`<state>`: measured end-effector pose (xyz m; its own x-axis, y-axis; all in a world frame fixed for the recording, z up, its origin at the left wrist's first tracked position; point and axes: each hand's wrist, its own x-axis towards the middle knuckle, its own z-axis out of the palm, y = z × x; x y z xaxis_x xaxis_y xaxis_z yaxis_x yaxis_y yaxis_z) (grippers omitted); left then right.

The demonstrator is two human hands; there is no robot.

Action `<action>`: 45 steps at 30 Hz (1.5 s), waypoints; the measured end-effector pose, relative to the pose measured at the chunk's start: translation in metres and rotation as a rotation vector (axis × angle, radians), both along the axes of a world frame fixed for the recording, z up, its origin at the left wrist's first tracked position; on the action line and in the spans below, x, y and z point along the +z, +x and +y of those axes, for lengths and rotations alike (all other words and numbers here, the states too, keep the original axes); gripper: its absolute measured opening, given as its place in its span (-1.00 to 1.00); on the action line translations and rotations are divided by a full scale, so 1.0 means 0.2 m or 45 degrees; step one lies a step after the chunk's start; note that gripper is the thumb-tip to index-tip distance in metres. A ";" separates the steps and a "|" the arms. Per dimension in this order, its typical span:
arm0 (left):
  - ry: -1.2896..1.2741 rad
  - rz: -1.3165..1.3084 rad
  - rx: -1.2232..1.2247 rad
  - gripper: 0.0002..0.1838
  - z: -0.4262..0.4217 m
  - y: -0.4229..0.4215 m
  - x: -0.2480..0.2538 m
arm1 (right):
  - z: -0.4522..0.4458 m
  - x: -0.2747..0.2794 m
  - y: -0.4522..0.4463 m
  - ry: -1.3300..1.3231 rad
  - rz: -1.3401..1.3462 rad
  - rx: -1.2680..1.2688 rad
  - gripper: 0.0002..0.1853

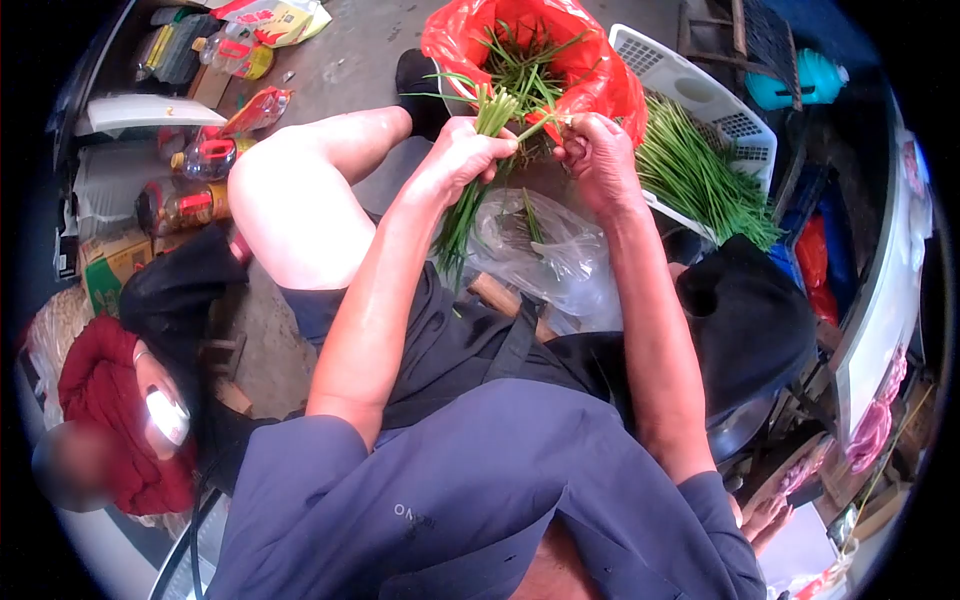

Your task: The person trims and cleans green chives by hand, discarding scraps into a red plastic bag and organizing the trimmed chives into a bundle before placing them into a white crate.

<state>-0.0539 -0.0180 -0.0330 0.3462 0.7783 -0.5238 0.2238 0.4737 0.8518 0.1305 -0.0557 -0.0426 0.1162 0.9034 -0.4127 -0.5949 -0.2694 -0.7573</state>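
Note:
My left hand [462, 160] is closed around a bunch of garlic chives [495, 110], pale stem ends up and green leaves hanging below the fist. A stalk reaches from the bunch across to my right hand [603, 165], whose thumb and fingers pinch its pale end. Both hands are just in front of a red plastic bag [455, 40], which holds loose green and brownish chive scraps [525, 65]. To the right, a white plastic basket [640, 50] contains a large heap of garlic chives [700, 165].
A clear plastic bag [570, 260] with a few green bits lies below my hands. Oil bottles [235, 55] and a cardboard box [115, 265] stand at left. Near the left edge, a person in a red top [105, 400] holds a phone. A blue-green bottle [800, 80] lies at upper right.

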 end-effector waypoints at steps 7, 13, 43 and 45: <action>-0.132 -0.180 0.045 -0.87 0.03 -0.03 0.02 | 0.15 0.07 0.04 0.017 -0.098 -0.075 -0.93; -0.188 -0.499 0.066 -0.84 0.05 -0.06 0.08 | 0.27 0.03 0.05 0.057 -0.810 0.119 -0.74; -0.094 -0.517 0.494 -0.79 0.14 -0.10 0.24 | -0.43 -1.27 -0.13 -0.478 -1.642 0.669 -0.69; -0.098 -0.552 0.553 -0.80 0.14 -0.08 0.22 | -0.44 -1.33 -0.16 -0.449 -1.703 0.575 -0.67</action>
